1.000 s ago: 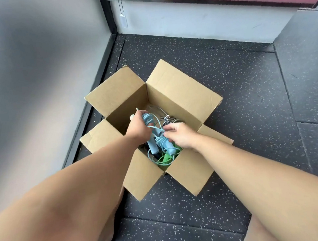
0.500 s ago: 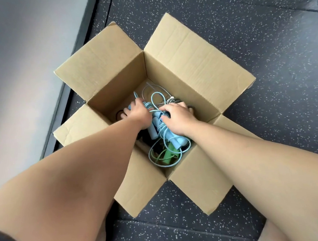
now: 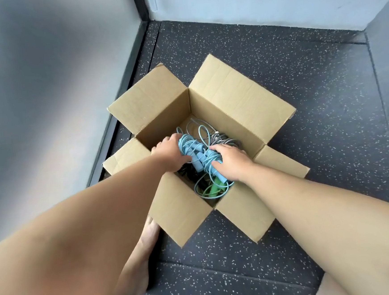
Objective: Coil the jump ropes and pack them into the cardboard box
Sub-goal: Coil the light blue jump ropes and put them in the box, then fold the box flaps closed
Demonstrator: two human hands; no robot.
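The blue jump rope (image 3: pixel 199 157) sits right in the middle of the open cardboard box (image 3: pixel 238 102): a pale blue cord wound round its two padded blue handles, with loose loops spilling out at both ends. One thin loop stands up toward the far wall of the box, another sags toward the near corner. The bundle lies on top of the other ropes.

Under it there's a green jump rope (image 3: pixel 213 189) down in the near corner, its handle and cord poking out. A grey rope (image 3: pixel 220 138) is coiled at the far right side, and something dark and tangled lies beneath on the left, too shadowed to make out.

Both hands are in the box. The left hand (image 3: pixel 169 152) grips the far end of the blue bundle, fingers curled round it. The right hand (image 3: pixel 233 161) holds the near end, fingers bent over the cord and handle, thumb tucked in against them.

All four box flaps are folded out. The box stands on a dark speckled floor (image 3: pixel 311 80) close by a grey wall (image 3: pixel 44 89), with a bare foot (image 3: pixel 147 244) touching its near flap.
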